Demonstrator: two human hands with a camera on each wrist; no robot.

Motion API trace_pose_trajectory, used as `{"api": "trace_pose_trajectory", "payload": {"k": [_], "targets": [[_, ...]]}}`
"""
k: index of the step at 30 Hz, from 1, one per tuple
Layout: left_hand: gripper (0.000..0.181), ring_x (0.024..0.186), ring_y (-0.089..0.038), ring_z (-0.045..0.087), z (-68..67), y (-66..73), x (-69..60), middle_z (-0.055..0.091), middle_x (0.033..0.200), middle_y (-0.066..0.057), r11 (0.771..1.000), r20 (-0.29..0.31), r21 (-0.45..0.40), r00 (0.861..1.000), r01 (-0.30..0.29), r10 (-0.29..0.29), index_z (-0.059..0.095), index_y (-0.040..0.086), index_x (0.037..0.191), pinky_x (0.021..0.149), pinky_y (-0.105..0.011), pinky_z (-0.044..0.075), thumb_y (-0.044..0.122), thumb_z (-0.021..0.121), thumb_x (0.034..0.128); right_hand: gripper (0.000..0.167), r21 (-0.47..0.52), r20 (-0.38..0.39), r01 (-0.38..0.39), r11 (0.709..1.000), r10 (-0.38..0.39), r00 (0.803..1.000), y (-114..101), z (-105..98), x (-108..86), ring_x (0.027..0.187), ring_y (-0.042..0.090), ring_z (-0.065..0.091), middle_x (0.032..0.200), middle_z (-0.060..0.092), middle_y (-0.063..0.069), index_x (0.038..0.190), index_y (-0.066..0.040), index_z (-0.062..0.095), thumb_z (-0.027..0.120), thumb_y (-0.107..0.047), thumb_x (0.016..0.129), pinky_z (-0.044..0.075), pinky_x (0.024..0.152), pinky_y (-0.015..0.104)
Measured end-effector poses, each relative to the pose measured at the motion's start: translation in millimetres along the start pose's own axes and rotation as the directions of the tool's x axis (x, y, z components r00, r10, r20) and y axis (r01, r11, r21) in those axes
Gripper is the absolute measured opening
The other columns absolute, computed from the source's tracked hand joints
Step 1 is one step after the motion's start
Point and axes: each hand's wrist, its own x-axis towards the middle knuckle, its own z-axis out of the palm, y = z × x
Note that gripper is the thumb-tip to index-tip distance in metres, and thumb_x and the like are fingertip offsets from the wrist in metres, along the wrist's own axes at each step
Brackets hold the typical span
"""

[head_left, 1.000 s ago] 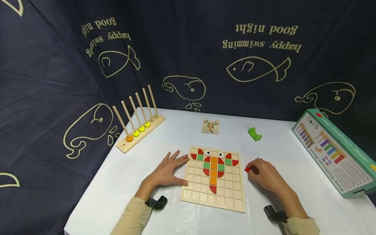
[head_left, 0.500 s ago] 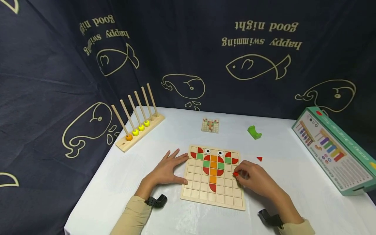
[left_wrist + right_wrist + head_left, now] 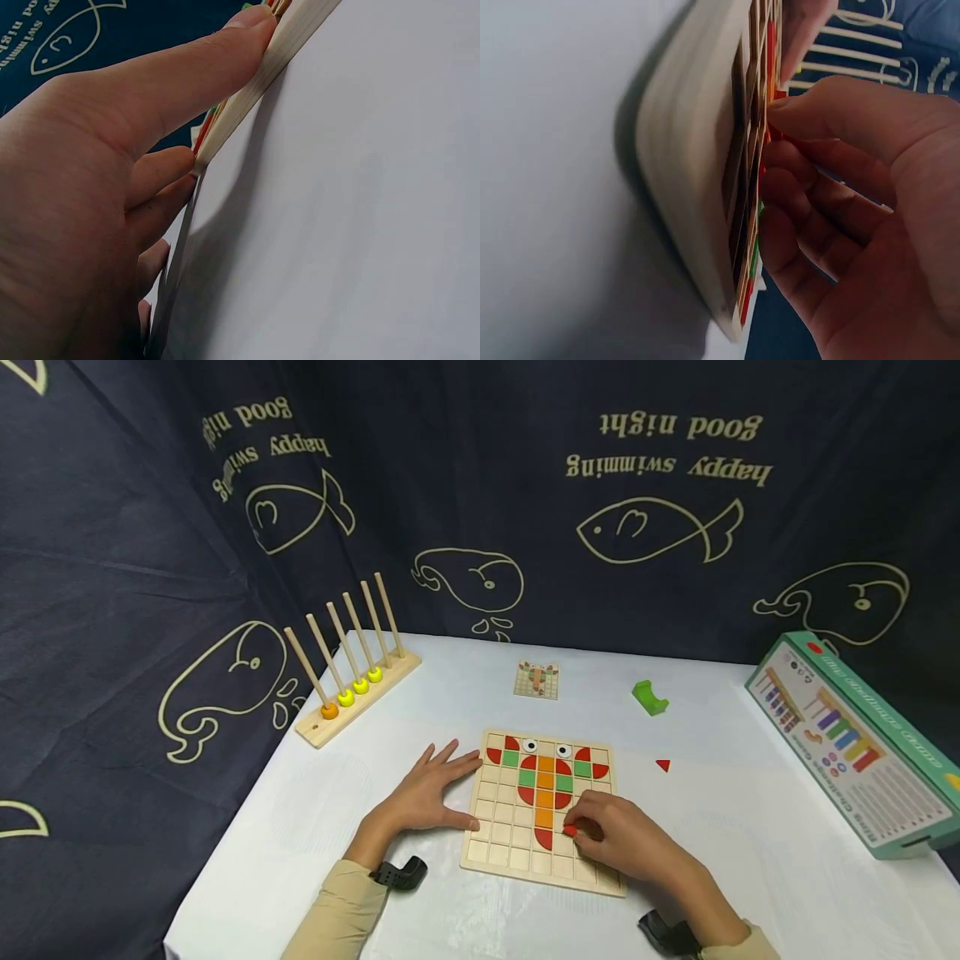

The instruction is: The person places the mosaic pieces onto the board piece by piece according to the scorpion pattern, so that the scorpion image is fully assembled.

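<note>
In the head view a square wooden grid board (image 3: 517,858) lies on the white table. It bears orange and green squares, red quarter-circle pieces and two eye discs (image 3: 529,747). My left hand (image 3: 426,795) is spread at the board's left side, its thumb and a fingertip touching the edge; the left wrist view shows the thumb (image 3: 217,64) on the rim. My right hand (image 3: 622,833) pinches a small red piece (image 3: 570,831) over the board, just right of the lowest red quarter-circle (image 3: 543,839). Fingertips cover most of that piece, so its shape is hidden.
A small pattern card (image 3: 537,680) lies behind the board. To the right are a red triangle (image 3: 663,765), a green curved block (image 3: 649,698) and a toy box (image 3: 855,752). A pegged wooden stand (image 3: 360,700) with orange and yellow rings is at back left.
My right hand has carried the red piece leftward from the table beside the board to over its lower cells, uncovering the red triangle. The left hand stays put.
</note>
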Motion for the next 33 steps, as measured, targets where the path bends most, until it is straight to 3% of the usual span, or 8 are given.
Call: {"api": "trace_pose_trajectory", "payload": {"k": [9, 15, 25, 33], "targets": [[0.102, 0.145, -0.027, 0.012, -0.2, 0.1, -0.3, 0.033, 0.153, 0.007, 1.0, 0.008, 0.002, 1.0, 0.005, -0.005, 0.041, 0.02, 0.148, 0.115, -0.051, 0.004, 0.075, 0.067, 0.0666, 0.015, 0.045, 0.065, 0.09, 0.995, -0.093, 0.994, -8.3, 5.5, 0.3, 0.082, 0.002, 0.051, 0.092, 0.057, -0.019, 0.096, -0.025, 0.072, 0.072, -0.021, 0.082, 0.048, 0.076, 0.027], [0.102, 0.145, -0.027, 0.012, -0.1, -0.1, -0.8, 0.032, 0.153, 0.008, 1.0, 0.01, 0.005, 1.0, 0.008, -0.008, 0.041, 0.02, 0.148, 0.115, -0.051, 0.003, 0.076, 0.067, 0.0665, 0.016, 0.06, 0.064, 0.121, 0.991, -0.125, 0.99, -10.4, 7.2, -0.2, 0.076, 0.001, 0.05, 0.089, 0.058, -0.018, 0.096, -0.024, 0.073, 0.073, -0.019, 0.081, 0.045, 0.07, 0.023], [0.101, 0.144, -0.029, 0.013, -1.0, 0.4, -0.6, 0.034, 0.153, 0.006, 1.0, 0.006, 0.005, 1.0, 0.0, 0.0, 0.042, 0.019, 0.148, 0.115, -0.052, 0.004, 0.075, 0.067, 0.0674, 0.014, 0.059, 0.053, 0.127, 0.99, -0.13, 0.99, -12.9, 4.8, -1.3, 0.077, 0.0, 0.052, 0.086, 0.059, -0.018, 0.093, -0.022, 0.075, 0.073, -0.016, 0.081, 0.048, 0.073, 0.026], [0.102, 0.145, -0.027, 0.012, -1.0, 1.2, -0.1, 0.033, 0.153, 0.007, 1.0, 0.01, 0.007, 1.0, 0.006, -0.006, 0.041, 0.019, 0.148, 0.115, -0.051, 0.003, 0.074, 0.068, 0.0672, 0.02, 0.062, 0.048, 0.113, 0.992, -0.116, 0.992, -13.3, 5.3, -2.5, 0.076, 0.004, 0.05, 0.088, 0.057, -0.017, 0.092, -0.025, 0.075, 0.07, -0.011, 0.079, 0.044, 0.068, 0.022]]}}
